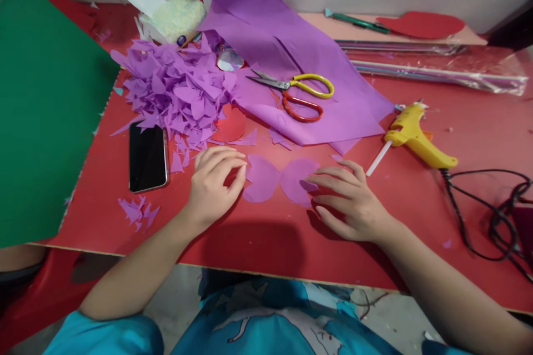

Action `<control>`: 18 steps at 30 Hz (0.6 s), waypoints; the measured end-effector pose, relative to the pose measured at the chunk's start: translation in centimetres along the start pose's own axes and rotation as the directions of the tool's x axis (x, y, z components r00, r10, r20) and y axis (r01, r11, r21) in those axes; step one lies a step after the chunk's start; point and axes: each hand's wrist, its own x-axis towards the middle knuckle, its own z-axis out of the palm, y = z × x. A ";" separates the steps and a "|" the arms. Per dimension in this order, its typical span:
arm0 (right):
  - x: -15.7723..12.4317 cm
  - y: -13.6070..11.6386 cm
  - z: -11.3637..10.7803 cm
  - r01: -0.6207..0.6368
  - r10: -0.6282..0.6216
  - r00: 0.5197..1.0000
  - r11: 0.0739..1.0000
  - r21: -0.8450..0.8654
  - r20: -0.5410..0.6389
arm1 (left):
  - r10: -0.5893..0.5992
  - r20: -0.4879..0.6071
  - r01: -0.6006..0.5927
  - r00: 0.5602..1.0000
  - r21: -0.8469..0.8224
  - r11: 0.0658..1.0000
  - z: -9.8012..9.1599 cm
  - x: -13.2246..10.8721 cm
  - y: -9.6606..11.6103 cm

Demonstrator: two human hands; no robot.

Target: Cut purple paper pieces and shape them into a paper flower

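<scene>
Two purple paper cutouts, roughly heart-shaped, lie flat on the red table with their inner edges almost meeting. At the outer edge of the left cutout [263, 178] is my left hand [216, 183], thumb and forefinger brought together in a pinch on its rim. My right hand [347, 199] is open, its fingers spread and the tips over the outer side of the right cutout [295, 180]. Just beyond them lie a red paper shape [231, 123] and a large purple sheet [291, 61], on which scissors [287, 86] with yellow and red handles rest.
Purple scraps [179, 89] heap up at the left behind a phone [147, 156]. A green sheet [45, 122] covers the left side. On the right sit a yellow glue gun [420, 136] and its black cord [458, 216]. Wrapped sticks [437, 72] and a tissue pack [175, 16] lie farther back.
</scene>
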 end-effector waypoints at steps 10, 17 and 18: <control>0.1 0.1 0.3 0.032 -0.036 0.992 0.999 0.040 0.120 | -0.019 -0.006 0.018 1.000 -0.007 1.000 0.0 0.1 0.1; 0.0 -0.2 0.3 -0.005 -0.003 0.995 0.996 0.086 0.100 | -0.003 -0.004 0.003 1.000 -0.007 1.000 0.1 0.0 0.0; 0.1 -0.3 0.1 -0.031 0.019 0.997 0.988 0.150 0.081 | 0.003 -0.007 -0.003 1.000 -0.012 1.000 0.1 0.0 0.0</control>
